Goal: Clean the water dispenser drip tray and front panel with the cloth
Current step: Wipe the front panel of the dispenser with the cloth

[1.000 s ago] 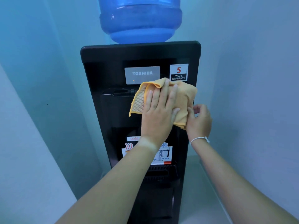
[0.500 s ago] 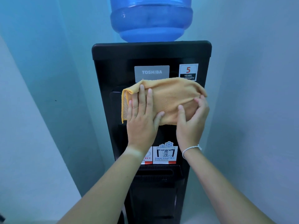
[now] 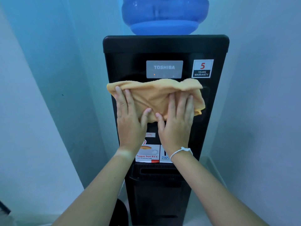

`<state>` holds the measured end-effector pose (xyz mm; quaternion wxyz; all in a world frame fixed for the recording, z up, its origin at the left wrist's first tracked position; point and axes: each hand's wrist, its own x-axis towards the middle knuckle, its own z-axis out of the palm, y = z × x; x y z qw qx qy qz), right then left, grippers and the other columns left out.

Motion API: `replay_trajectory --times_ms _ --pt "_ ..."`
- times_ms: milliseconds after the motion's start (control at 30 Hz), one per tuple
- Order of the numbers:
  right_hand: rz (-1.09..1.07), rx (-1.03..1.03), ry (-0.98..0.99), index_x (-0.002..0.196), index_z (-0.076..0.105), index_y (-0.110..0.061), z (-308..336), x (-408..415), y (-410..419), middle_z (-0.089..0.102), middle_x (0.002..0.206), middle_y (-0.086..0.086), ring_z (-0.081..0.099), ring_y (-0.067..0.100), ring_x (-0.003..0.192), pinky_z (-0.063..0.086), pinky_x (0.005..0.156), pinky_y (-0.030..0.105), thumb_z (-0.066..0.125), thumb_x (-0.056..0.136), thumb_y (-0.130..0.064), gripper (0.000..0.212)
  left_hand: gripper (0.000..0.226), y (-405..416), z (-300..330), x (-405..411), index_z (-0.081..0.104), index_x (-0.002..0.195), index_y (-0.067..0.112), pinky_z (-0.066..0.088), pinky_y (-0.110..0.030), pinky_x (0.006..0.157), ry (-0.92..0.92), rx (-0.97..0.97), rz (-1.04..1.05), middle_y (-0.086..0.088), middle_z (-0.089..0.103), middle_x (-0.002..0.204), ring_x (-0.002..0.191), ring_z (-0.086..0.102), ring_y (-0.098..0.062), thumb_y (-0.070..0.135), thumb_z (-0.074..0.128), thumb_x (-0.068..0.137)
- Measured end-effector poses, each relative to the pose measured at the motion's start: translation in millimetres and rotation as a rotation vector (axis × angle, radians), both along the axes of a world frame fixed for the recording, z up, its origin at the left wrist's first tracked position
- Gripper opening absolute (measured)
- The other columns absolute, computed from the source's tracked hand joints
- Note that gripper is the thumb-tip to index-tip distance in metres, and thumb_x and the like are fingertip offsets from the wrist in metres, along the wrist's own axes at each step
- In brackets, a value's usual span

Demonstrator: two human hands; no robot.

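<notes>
Both hands flat on the cloth against the dispenser front.

The left hand [image 3: 130, 118] and right hand [image 3: 176, 121], fingers straight, press a soft orange-yellow microfibre cloth [image 3: 156, 95] on the black water dispenser's front panel [image 3: 130, 67], just below the grey brand plate [image 3: 164, 69]; the slotted black drip tray [image 3: 154, 171] sits lower down.

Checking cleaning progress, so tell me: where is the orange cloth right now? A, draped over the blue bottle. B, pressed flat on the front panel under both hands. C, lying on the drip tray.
B: the left hand and right hand press the orange cloth against the front panel, above the drip tray.
</notes>
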<state>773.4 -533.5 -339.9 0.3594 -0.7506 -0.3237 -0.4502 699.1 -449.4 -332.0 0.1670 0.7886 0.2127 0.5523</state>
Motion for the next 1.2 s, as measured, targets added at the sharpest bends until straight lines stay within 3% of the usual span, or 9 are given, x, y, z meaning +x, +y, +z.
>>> replay_trajectory --times_ms 167,300,367,433,667,733,833,1033,1200 --pt "0.003 -0.084 -0.097 0.141 0.032 -0.017 19 -8 13 0.036 0.15 0.007 0.018 0.029 0.137 0.011 0.114 0.039 0.049 0.087 -0.038 0.061 0.077 10 10 -12 0.007 0.152 0.013 0.02 0.0 0.104 -0.127 -0.199 -0.193 0.009 0.019 0.156 0.139 0.024 -0.001 0.019 0.057 0.093" --pt "0.018 -0.104 -0.127 0.142 0.033 -0.02 15 -13 18 0.035 0.151 0.0 0.018 0.027 0.139 0.008 0.117 0.036 0.048 0.089 -0.035 0.057 0.067 11 6 -20 0.023 0.149 0.02 0.037 -0.009 0.097 -0.196 -0.336 -0.229 0.007 0.054 0.133 0.114 0.052 -0.002 0.016 0.059 0.092" --pt "0.013 -0.113 -0.143 0.143 0.03 -0.021 8 -16 21 0.03 0.151 -0.002 0.018 0.026 0.139 0.005 0.117 0.034 0.049 0.089 -0.034 0.058 0.059 10 -4 -23 0.034 0.146 0.021 0.041 -0.008 0.085 -0.219 -0.415 -0.219 0.009 0.064 0.107 0.091 0.055 0.005 0.015 0.057 0.093" --pt "0.004 -0.126 -0.157 0.143 0.029 -0.021 1 -19 25 0.024 0.151 -0.004 0.017 0.027 0.139 0.002 0.117 0.034 0.049 0.089 -0.033 0.059 0.053 7 -15 -25 0.042 0.143 0.02 0.044 -0.009 0.08 -0.231 -0.502 -0.228 0.003 0.069 0.106 0.084 0.055 0.004 0.017 0.058 0.093" --pt "0.038 -0.179 -0.216 0.143 0.031 -0.021 19 -22 30 0.036 0.15 0.0 0.016 0.025 0.139 0.0 0.116 0.033 0.047 0.088 -0.026 0.057 0.045 18 -4 -21 0.053 0.133 0.021 0.051 -0.024 0.083 -0.24 -0.549 -0.342 0.005 0.07 0.101 0.09 0.064 -0.009 0.023 0.06 0.089" --pt "0.044 -0.16 -0.233 0.142 0.035 -0.022 23 -24 34 0.038 0.149 -0.002 0.019 0.024 0.139 0.002 0.117 0.032 0.051 0.088 -0.019 0.056 0.012 20 -2 -23 0.067 0.099 0.02 0.047 -0.025 0.067 -0.272 -0.516 -0.294 0.013 0.063 0.072 0.067 0.054 -0.008 0.019 0.059 0.09" --pt "0.043 -0.122 -0.259 0.139 0.041 -0.022 19 -29 42 0.043 0.146 -0.004 0.025 0.023 0.137 0.006 0.117 0.032 0.053 0.087 -0.01 0.054 0.044 24 -1 -26 0.041 0.051 0.028 0.028 -0.024 0.052 -0.332 -0.481 -0.197 0.013 0.033 0.047 0.055 0.026 -0.008 0.011 0.057 0.089" --pt "0.052 -0.139 -0.276 0.139 0.041 -0.019 7 -38 50 0.043 0.146 -0.003 0.023 0.023 0.137 0.009 0.116 0.034 0.043 0.089 -0.008 0.051 0.048 30 -17 -31 0.032 0.05 0.027 0.025 -0.028 0.051 -0.347 -0.48 -0.165 0.011 0.027 0.049 0.057 0.024 -0.011 0.006 0.052 0.088" --pt "0.086 -0.22 -0.296 0.135 0.047 -0.013 -13 -46 59 0.051 0.14 0.002 0.026 0.022 0.134 0.008 0.115 0.036 0.039 0.088 -0.011 0.047 0.045 34 -32 -31 0.037 0.057 0.026 0.029 -0.015 0.052 -0.328 -0.481 -0.109 0.011 0.039 0.056 0.051 0.037 -0.001 -0.002 0.047 0.091"
